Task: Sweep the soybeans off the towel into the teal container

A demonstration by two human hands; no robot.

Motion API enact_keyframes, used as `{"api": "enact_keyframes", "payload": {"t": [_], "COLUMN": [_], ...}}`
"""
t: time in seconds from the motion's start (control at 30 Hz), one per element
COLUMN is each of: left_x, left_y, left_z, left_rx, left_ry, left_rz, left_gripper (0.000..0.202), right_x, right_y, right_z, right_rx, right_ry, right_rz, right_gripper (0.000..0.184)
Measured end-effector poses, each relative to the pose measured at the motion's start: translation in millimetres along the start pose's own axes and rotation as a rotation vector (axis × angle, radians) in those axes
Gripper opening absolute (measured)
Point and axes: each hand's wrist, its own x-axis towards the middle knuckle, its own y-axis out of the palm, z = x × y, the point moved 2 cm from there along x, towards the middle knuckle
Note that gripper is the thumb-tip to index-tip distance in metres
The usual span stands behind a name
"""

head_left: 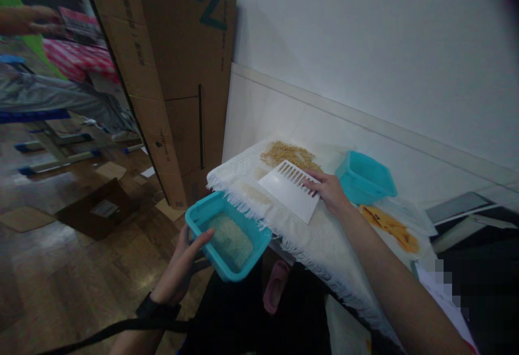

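Note:
My left hand (184, 260) grips the near corner of a turquoise plastic basket (227, 236) that holds pale rice, and keeps it just below the fringed edge of a white cloth (324, 236) on the table. My right hand (328, 190) holds a white slotted scraper (290, 190) flat on the cloth, its lower edge pointing toward the basket. A thin smear of white grains lies on the cloth by the scraper. A pile of brown grain (290, 155) sits at the cloth's far end.
A second turquoise basket (365, 176) stands on the table by the wall. Tall cardboard boxes (178, 74) lean at the left. Flattened cardboard (97, 206) lies on the wooden floor. Another person's arm (24, 20) shows at the top left.

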Motion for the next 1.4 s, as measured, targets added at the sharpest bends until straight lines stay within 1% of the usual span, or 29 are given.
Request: {"api": "enact_keyframes", "payload": {"t": [0.1,0.23,0.43,0.57,0.67,0.77,0.87,0.93,1.0,1.1,1.2,1.3,1.4], "left_x": [-0.7,0.3,1.2,0.4,-1.0,-1.6,-0.3,1.5,3.7,6.8,9.1,10.6,11.9], "left_y": [1.5,2.5,4.6,5.5,6.1,6.5,5.5,3.6,0.8,-3.7,-6.6,-7.8,-7.8], "left_z": [0.7,1.4,-0.2,-1.0,-1.6,-1.9,-1.6,-1.6,-2.3,-4.4,-7.2,-9.1,-9.5], "left_rx": [-0.016,-0.010,-0.005,-0.003,-0.011,-0.011,-0.003,0.005,0.008,0.005,-0.008,-0.004,0.001], "left_ry": [0.005,0.004,0.001,0.008,0.013,0.013,0.012,0.015,0.019,0.020,0.051,0.071,0.058], "left_rz": [0.011,0.005,0.005,0.012,0.013,0.013,0.015,0.018,0.011,-0.007,-0.018,-0.026,-0.032], "left_gripper": [0.085,0.087,0.088,0.084,0.083,0.083,0.084,0.085,0.086,0.088,0.088,0.088,0.090], "right_x": [-10.8,-22.6,-41.4,-62.2,-78.5,-83.6,-70.8,-55.0,-37.4,-13.3,3.3,11.0,11.7], "right_y": [-4.2,5.5,17.2,30.8,41.9,43.0,32.5,25.2,22.7,28.7,39.7,48.5,53.9], "right_z": [-11.3,-17.1,-12.7,-11.9,-8.5,-1.6,4.4,5.9,5.2,2.5,2.5,4.4,5.9], "right_rx": [0.020,0.069,0.097,0.093,0.041,-0.013,-0.005,0.005,0.004,0.008,0.012,0.012,0.011], "right_ry": [0.036,0.064,0.086,0.114,0.097,0.064,0.034,-0.002,-0.029,-0.035,-0.036,-0.008,0.014], "right_rz": [-0.031,-0.038,-0.024,0.021,0.081,0.106,0.037,-0.022,-0.046,-0.037,-0.014,0.011,0.037], "right_gripper": [0.067,0.063,0.066,0.070,0.068,0.065,0.068,0.069,0.068,0.069,0.066,0.060,0.057]}}
